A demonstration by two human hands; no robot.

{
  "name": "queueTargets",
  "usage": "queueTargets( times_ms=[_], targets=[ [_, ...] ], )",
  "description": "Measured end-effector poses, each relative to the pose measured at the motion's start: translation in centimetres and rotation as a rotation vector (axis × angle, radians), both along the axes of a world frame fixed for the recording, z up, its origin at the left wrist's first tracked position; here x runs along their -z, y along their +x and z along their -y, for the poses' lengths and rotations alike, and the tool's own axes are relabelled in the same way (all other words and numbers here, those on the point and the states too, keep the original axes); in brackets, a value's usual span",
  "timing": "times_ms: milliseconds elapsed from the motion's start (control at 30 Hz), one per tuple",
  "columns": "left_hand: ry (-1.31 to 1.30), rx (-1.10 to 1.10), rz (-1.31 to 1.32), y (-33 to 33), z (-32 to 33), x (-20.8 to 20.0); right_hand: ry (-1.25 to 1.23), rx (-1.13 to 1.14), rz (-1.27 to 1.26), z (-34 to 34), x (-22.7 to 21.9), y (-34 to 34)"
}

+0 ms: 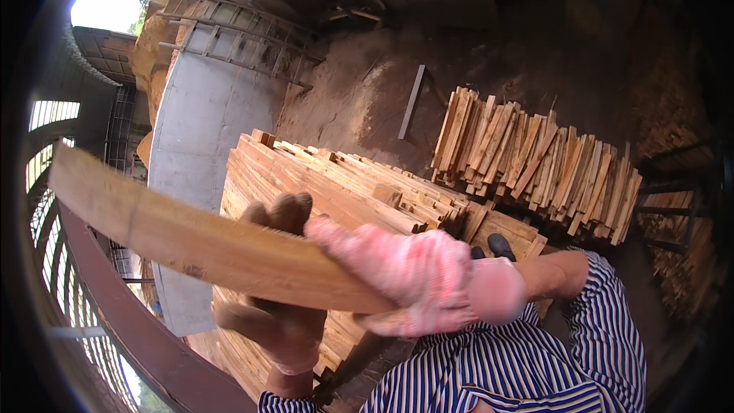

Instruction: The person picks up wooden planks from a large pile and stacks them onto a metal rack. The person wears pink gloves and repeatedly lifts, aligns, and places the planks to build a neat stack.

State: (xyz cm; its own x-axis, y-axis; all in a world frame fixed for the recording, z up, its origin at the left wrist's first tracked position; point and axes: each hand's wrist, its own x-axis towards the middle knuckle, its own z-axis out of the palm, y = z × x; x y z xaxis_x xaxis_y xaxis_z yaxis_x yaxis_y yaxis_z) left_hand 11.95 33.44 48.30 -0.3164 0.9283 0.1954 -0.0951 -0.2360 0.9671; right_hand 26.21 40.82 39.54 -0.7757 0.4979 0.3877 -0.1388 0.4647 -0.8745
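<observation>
And here is the plank, up above the near part of the big timber stack, crossing in front of it! Its long axis slants, one end out beyond the stack's left side, the other tucked right into the right hand over the stack's near right corner. That's the firm grip: pink glove closed round the end, fingers along the upper edge, thumb side below. The left hand, over the stack's near side, sits behind the plank around mid-length, fingers poking past the upper edge, thumb side below the lower; that grip looks loose and spread, and whether the palm bears any weight, nobody can tell, the wood covers it. So here's the key relation: the plank runs leftward from the right grip, across the left one, leaving the left hand nearer the free end. Right of the stack, a second pile; left of it, a grey slab.
</observation>
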Motion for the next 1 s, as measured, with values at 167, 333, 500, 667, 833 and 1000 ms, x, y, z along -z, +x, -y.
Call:
queueTargets(
  times_ms=[167, 333, 500, 667, 833, 1000],
  targets=[
    [-0.415, 0.439, -1.648, 3.8, -1.7, 4.4, -0.562, 0.261, -0.307, -4.4, 7.7, 6.4],
    [-0.549, 0.313, -1.751, 3.9, -1.9, 7.9, -0.781, 0.509, -0.139, -5.6, 15.6, 10.8],
    [-0.548, 0.261, -1.706, 3.7, -1.6, 8.2, -0.847, 0.456, -0.022, -5.0, 18.9, 9.8],
    [-0.559, 0.047, -1.579, 0.5, -1.6, 9.4, -0.773, 0.362, 0.172, -5.5, 19.2, 8.3],
    [-0.428, 0.040, -1.308, 0.0, 0.3, 8.7, -0.592, 0.324, 0.177, -6.2, 18.8, 7.1],
    [-0.279, -0.288, -1.202, -4.1, -1.8, 6.9, -0.604, 0.342, 0.302, -7.1, 20.5, 6.2]
  ],
)
